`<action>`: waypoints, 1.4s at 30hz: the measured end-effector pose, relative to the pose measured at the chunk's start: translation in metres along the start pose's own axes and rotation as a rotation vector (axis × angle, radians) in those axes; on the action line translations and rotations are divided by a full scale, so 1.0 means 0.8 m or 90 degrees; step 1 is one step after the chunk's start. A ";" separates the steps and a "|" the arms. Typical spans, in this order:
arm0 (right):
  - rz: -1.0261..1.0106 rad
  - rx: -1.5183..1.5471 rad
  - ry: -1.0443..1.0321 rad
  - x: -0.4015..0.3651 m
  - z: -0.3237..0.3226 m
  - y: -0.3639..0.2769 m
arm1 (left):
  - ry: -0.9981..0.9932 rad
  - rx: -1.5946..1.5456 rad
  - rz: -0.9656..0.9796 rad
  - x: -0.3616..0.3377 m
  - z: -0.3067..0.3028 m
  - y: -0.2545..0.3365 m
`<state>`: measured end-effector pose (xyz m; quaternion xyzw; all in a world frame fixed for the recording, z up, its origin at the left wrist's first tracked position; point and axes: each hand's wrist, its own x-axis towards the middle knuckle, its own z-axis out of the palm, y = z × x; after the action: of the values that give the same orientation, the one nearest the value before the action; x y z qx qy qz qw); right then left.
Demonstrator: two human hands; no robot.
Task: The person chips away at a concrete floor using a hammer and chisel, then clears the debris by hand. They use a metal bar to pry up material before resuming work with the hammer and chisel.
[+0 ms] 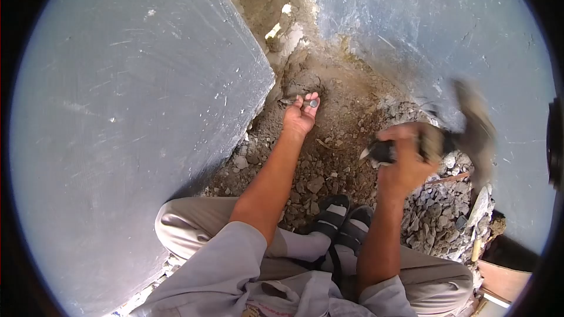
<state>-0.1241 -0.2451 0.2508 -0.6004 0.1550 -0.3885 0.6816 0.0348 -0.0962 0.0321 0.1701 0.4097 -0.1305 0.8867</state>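
My left hand (301, 116) is closed around a metal chisel (314, 104), whose round end shows at the fingers. The chisel lies against the broken, earthy masonry between two grey walls. To the right, my right hand (409, 158) grips the dark handle of a hammer (477, 132). The hammer's head is blurred by motion and is held up over the rubble, apart from the chisel.
Grey painted walls stand at left (135, 94) and right (423, 17). Broken stones (435, 217) pile up at the right. My sandalled feet (346, 223) rest on the rubble. A brown container (505, 282) is at the lower right.
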 end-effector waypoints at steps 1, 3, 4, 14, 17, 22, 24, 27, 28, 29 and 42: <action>-0.127 -0.014 0.003 0.011 -0.001 -0.005 | 0.003 0.008 0.003 0.000 0.002 0.000; -0.137 -0.085 0.030 -0.013 0.003 0.037 | 0.002 0.006 0.000 0.004 -0.002 0.001; -0.167 -0.223 -0.037 -0.042 -0.012 0.110 | -0.001 0.002 0.001 0.005 -0.001 0.001; 0.206 -0.098 -0.142 -0.029 0.009 0.046 | -0.035 -0.008 0.000 0.011 -0.016 -0.001; -0.066 -0.020 -0.027 0.010 0.000 -0.010 | -0.026 0.002 0.012 0.001 -0.019 -0.004; 0.232 -0.168 -0.181 -0.094 0.005 0.173 | -0.067 -0.011 -0.034 0.025 -0.035 -0.001; 0.449 -0.185 -0.229 -0.117 0.014 0.216 | -0.084 -0.011 -0.027 0.024 -0.036 -0.004; 0.450 -0.142 -0.179 -0.100 0.003 0.155 | -0.040 0.047 0.005 0.007 -0.029 -0.002; 0.421 -0.105 -0.172 -0.075 0.008 0.122 | -0.068 0.037 0.009 0.018 -0.036 -0.002; 0.334 -0.055 -0.157 -0.051 0.008 0.094 | -0.072 0.030 0.007 0.019 -0.034 -0.002; 0.530 -0.143 -0.231 -0.133 0.019 0.186 | 0.040 0.054 -0.016 0.014 -0.088 0.014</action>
<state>-0.1315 -0.1619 0.0874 -0.6156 0.3024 0.0482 0.7261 -0.0021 -0.0581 -0.0171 0.2067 0.4331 -0.1533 0.8638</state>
